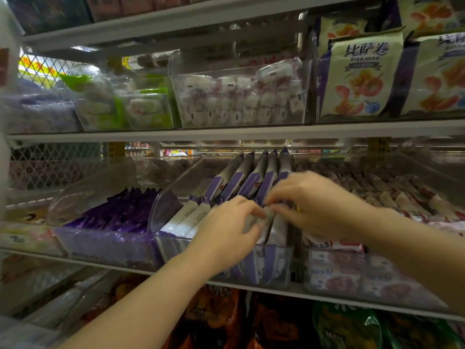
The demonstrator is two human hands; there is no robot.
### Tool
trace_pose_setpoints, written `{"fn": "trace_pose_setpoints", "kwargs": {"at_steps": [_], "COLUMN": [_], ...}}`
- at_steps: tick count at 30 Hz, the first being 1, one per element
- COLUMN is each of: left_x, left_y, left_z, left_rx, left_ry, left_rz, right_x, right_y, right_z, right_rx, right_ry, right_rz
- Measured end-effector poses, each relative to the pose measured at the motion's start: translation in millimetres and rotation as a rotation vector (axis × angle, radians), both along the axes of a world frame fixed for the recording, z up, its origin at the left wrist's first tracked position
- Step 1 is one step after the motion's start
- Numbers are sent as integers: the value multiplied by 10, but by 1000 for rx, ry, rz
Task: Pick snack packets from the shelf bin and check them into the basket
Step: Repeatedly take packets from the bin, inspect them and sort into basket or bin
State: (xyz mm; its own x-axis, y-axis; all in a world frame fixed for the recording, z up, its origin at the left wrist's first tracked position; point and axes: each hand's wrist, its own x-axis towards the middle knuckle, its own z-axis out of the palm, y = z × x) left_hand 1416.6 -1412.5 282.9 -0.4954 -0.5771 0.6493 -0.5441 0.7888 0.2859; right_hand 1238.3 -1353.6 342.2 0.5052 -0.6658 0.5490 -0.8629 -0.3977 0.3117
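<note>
The person has both arms reaching into a clear plastic shelf bin [164, 210] at the centre of the frame, on the middle shelf. The bin holds purple-and-silver foil snack packets [251, 176]: a row at the back stands on edge and leans left, and more lie packed toward the front. The left hand [226, 230] comes up from the lower left with its fingers curled, thumb and fingertips pinching a silvery packet [273, 224] at the front of that bin. The right hand [312, 205] comes in from the right, its fingers bent down and nipping the top edge of the same packet, so the two hands meet over it. The blur makes it hard to tell whether they hold one packet or two. Just left of this bin sits another clear bin [100, 245] full of dark purple wrappers [120, 212]. To the right, a third clear bin [364, 293] is stacked with red-and-white packets [337, 272]. On the shelf above, in the upper middle of the frame, a clear tub [181, 71] is heaped with small white-and-pink sachets [241, 99]. Left of it, a tub holds green-and-white packs [141, 107]. At upper right stand cream-and-purple boxes [362, 76] printed with orange rolls. Along the bottom edge lie orange bags [219, 316] and green bags [347, 328].
</note>
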Motion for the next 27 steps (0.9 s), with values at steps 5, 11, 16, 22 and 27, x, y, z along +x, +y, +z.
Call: {"fn": "trace_pose_setpoints", "kwargs": {"at_steps": [5,11,16,22,27], "left_x": [-200,-106,-52,136,204], "left_y": [32,-50,-87,-240,-617], "left_z": [-86,-62,-109,60,283], "left_rx": [18,-100,-15,37,60], "left_ry": [-263,-478,-439,201,337], "left_rz": [-148,-32,-81,-65,246], "right_x": [-254,-337,-281,-241,-220], "right_y": [-301,-647,-740,-650,-676], "right_z": [209,376,374,308,295], "right_rx": [-122,45,82,91,163], "right_ry": [-284,-345,-398,-414,-420], "right_rz": [-186,-280,-336,-248,-229]}}
